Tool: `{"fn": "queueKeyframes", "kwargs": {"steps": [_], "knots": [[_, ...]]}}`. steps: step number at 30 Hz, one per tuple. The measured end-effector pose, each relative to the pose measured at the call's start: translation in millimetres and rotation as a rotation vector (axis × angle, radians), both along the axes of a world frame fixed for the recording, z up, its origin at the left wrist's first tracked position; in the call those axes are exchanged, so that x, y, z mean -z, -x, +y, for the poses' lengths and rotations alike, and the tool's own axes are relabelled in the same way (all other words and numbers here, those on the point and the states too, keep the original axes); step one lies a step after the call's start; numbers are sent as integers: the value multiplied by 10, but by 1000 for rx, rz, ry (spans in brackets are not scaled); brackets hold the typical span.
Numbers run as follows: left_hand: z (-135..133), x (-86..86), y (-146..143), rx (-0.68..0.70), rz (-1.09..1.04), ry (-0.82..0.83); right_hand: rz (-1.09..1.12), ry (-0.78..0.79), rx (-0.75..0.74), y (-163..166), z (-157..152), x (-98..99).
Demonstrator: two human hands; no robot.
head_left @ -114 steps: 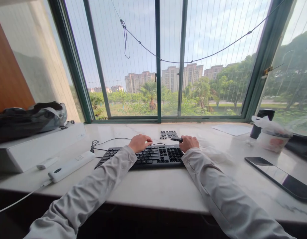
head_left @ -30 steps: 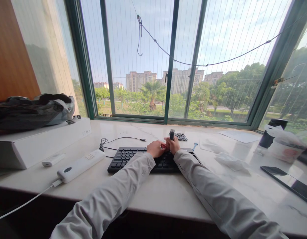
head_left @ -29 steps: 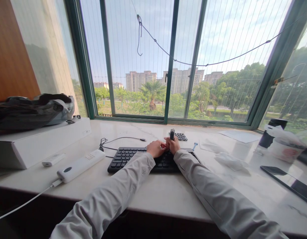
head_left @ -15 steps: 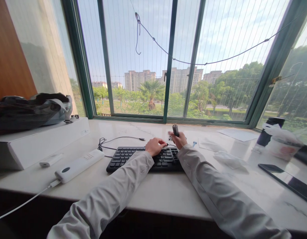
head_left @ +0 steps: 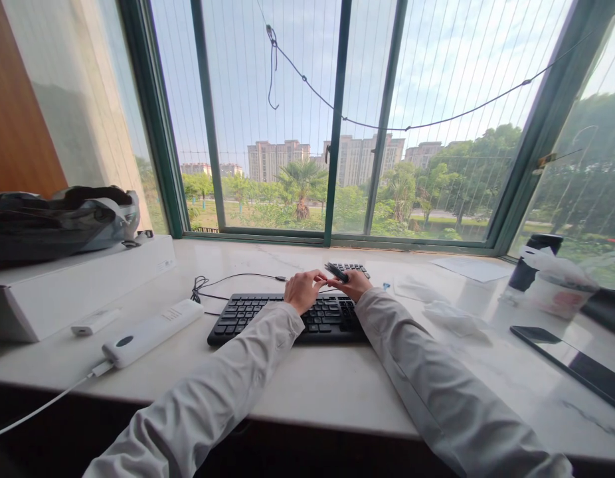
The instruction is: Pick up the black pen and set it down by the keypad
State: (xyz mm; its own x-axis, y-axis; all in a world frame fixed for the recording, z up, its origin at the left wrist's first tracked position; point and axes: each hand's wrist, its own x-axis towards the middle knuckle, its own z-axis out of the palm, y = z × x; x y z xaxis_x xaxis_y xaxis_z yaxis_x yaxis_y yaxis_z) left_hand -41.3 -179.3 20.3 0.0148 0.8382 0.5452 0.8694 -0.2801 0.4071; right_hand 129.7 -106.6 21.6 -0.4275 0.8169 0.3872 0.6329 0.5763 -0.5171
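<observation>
Nearest my view, with the black keyboard (head_left: 327,317) as the clock's centre, a dark phone (head_left: 571,364) lies well apart on the pale bench (head_left: 312,392) just past 3 o'clock, and an oblong white device (head_left: 153,332) with a cord plugged in sits at 9. At the keyboard's far side I have my left hand (head_left: 301,292) just past 12 o'clock, its fingers bent and thumb and fingertips nearly closed; I can't tell if anything is pinched there. My right hand (head_left: 356,284), toward 2, is curled around a slim dark hand tool (head_left: 336,271), which slants up to the left. The two sets of fingertips all but meet above the keyboard's far edge.

Just beyond the right hand lies a block of loose black keycaps (head_left: 360,267). As for containers, a white carton (head_left: 78,292) stands between 9 and 10 o'clock, its inside hidden, with a dark bag (head_left: 63,222) on top. Between 2 and 3, a plastic-wrapped tub (head_left: 561,292) stands beside a black cylinder (head_left: 523,273); I can't make out the tub's contents.
</observation>
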Motion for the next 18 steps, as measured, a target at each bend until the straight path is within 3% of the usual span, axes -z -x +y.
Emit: {"fn": "queueKeyframes", "kwargs": {"steps": [8,13,18], "knots": [[-15,7,11,11,118,-43,-96,-10,3,13,-51,-28],[15,10,62,-4,142,-63,-277,-106,254,-119,-47,-119],[11,6,112,-36,202,-62,-507,9,494,-317,-7,-183]]}}
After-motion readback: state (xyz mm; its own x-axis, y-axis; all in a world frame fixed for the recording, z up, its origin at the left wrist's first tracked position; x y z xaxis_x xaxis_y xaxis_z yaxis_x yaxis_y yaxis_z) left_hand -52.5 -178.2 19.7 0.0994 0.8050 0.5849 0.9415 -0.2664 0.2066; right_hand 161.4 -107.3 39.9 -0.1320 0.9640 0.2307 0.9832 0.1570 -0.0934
